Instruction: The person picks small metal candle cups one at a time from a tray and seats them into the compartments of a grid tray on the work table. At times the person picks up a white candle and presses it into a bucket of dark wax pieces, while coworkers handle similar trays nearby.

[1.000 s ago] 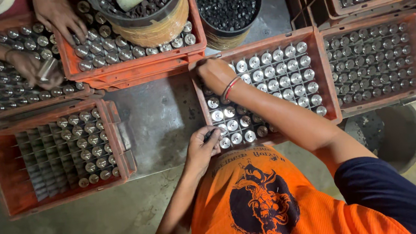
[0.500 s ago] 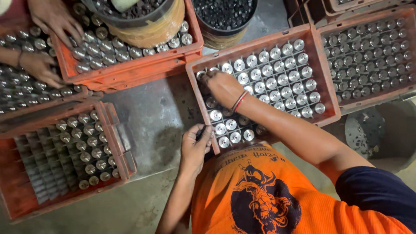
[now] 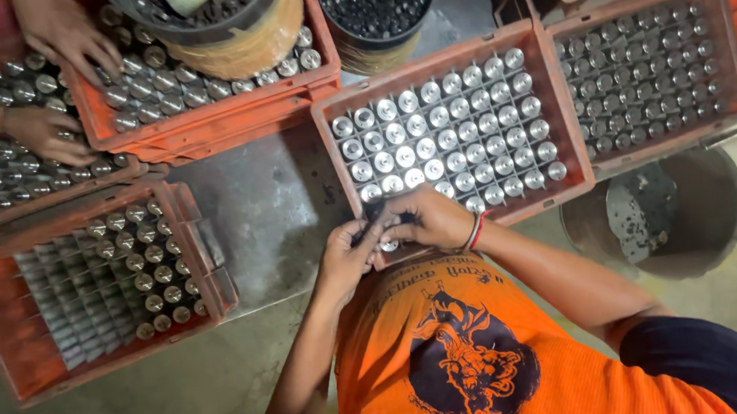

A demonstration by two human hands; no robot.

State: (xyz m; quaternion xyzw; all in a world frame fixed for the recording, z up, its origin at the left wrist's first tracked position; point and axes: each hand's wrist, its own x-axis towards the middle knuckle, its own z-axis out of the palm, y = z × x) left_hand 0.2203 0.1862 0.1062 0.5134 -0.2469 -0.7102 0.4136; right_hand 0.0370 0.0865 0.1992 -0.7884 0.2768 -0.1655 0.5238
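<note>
The orange plastic crate (image 3: 568,184), packed with rows of upright silver metal cylinders (image 3: 451,143), is seen just beyond both hands; no readable label can be made out on it. Compared with half a second ago, the right hand (image 3: 426,220) has been drawn back from the crate's far-left corner to its near edge, where it is met by the left hand (image 3: 348,254). Both hands are curled around small silver pieces, though exactly what is grasped cannot be told; a second orange crate (image 3: 12,349), only partly filled, lies left of the left hand.
</note>
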